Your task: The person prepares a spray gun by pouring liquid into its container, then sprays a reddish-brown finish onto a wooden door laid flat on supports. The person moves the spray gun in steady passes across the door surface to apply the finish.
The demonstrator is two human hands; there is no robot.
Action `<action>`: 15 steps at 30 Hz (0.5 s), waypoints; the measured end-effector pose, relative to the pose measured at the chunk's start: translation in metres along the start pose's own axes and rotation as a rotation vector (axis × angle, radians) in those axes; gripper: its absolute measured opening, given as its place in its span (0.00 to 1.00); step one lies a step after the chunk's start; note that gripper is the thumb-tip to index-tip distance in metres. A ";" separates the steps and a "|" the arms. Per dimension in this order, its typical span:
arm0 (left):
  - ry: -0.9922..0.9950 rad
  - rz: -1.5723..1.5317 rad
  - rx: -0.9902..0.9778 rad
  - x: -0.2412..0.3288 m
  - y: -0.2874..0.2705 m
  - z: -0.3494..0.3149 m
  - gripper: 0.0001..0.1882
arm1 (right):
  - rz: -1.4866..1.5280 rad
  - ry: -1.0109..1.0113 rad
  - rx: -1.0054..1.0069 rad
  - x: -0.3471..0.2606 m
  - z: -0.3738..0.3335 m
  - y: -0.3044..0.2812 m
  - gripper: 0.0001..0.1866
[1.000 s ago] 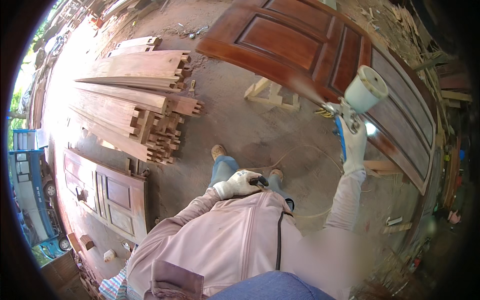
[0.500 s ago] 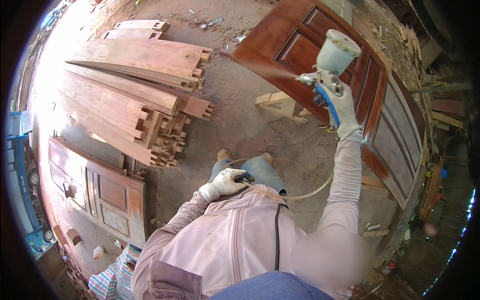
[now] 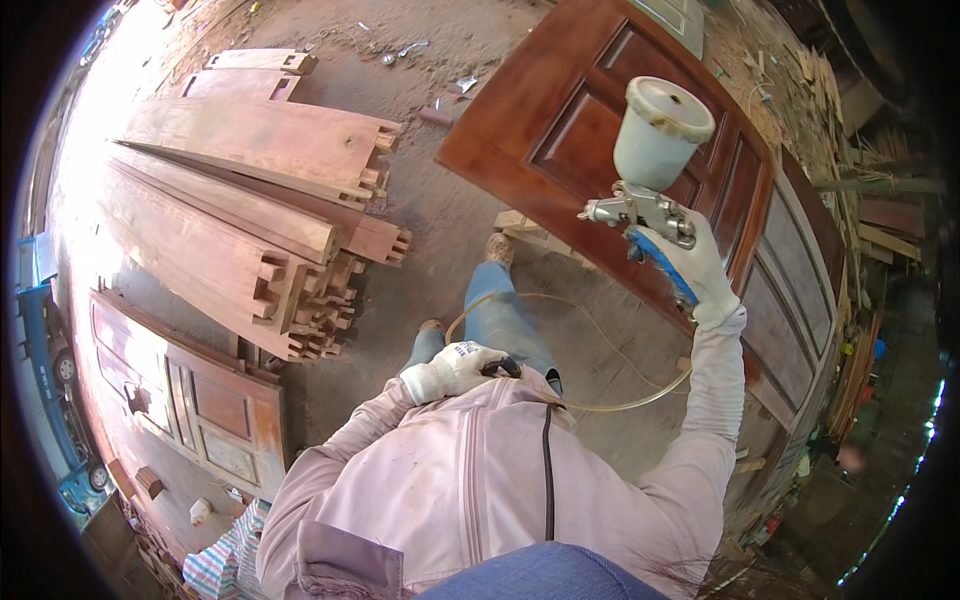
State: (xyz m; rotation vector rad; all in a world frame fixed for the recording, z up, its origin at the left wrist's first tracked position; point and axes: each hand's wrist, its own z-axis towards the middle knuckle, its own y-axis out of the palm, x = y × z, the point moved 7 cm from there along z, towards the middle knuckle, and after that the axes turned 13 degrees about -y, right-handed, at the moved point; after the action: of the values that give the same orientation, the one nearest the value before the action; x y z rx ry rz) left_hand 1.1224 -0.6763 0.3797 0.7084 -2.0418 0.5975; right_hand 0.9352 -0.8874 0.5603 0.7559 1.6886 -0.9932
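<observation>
Gravity-feed spray gun (image 3: 640, 212), silver with a whitish cup (image 3: 655, 155) upright on top, is held up in front of a red-brown panelled door (image 3: 735, 190), its nozzle pointing left. The gloved right hand (image 3: 695, 268) has its fingers closed around the gun's handle; whether one of them presses the trigger cannot be told. A strip of blue shows along the left side of that hand. The door slants across the upper right, its near edge by a pale wooden trestle (image 3: 545, 238); a greyish panelled section (image 3: 795, 270) adjoins it on the right.

The gloved left hand (image 3: 455, 372) rests at the front of the person's dusty pink jacket (image 3: 420, 490), its fingers curled, with something dark at their tips, too small to identify. A clear yellowish hose (image 3: 640, 402) loops across the legs and passes close to this hand; whether the fingers grip it cannot be told.

Further out, below the jacket hem, are blue jeans (image 3: 510, 320) and a tan boot (image 3: 499, 250). To the left, long planks (image 3: 255, 140) with notched ends lie stacked on the brown ground (image 3: 415, 200). Nearer on that side lies another panelled door (image 3: 225, 405), patchy brown, with a striped bag (image 3: 222, 555) below it. A blue truck (image 3: 50, 400) stands at the far left rim.
</observation>
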 end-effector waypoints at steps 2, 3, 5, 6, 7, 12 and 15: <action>-0.031 0.001 -0.034 0.017 -0.015 0.021 0.15 | -0.172 -0.107 0.104 0.003 0.032 -0.033 0.20; -0.057 -0.001 -0.040 0.025 -0.024 0.028 0.15 | -0.249 -0.166 0.144 0.004 0.052 -0.047 0.19; -0.054 -0.032 -0.041 0.043 -0.036 0.049 0.15 | -0.363 -0.117 0.213 0.016 0.093 -0.095 0.19; -0.059 -0.051 -0.034 0.051 -0.042 0.058 0.15 | -0.372 -0.162 0.254 -0.002 0.109 -0.104 0.19; -0.047 -0.070 -0.023 0.055 -0.047 0.068 0.15 | -0.382 -0.212 0.297 -0.019 0.123 -0.112 0.20; -0.076 -0.193 0.008 0.087 -0.077 0.103 0.14 | -0.737 -0.446 0.288 -0.021 0.167 -0.152 0.21; -0.101 -0.223 0.019 0.089 -0.082 0.115 0.14 | -0.517 -0.362 0.119 -0.013 0.169 -0.138 0.22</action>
State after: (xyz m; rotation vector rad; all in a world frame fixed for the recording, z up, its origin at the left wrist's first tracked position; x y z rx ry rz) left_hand 1.0704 -0.8320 0.4090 0.9795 -2.0160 0.4603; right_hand 0.8964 -1.1014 0.5800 0.1838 1.5386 -1.4971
